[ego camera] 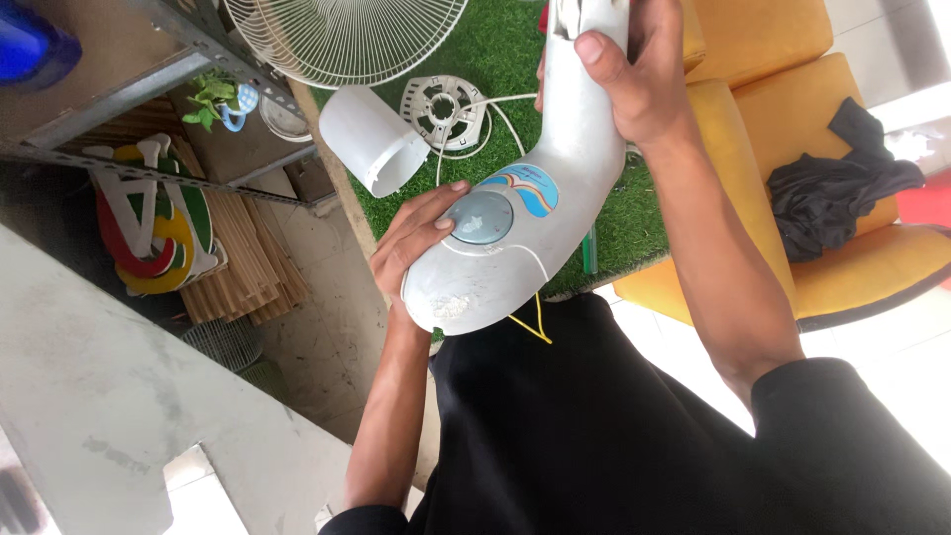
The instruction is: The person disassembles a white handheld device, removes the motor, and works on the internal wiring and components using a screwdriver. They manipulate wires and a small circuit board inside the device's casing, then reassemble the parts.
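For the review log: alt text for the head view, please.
Two bare hands hold a curved white fan housing over a dark lap: left hand cups its rounded end, right hand grips the neck. Behind, a fan grille lies on green turf.

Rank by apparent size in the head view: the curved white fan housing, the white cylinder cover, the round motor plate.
1. Curved white fan housing, though nearest the camera.
2. White cylinder cover.
3. Round motor plate, only slightly smaller.
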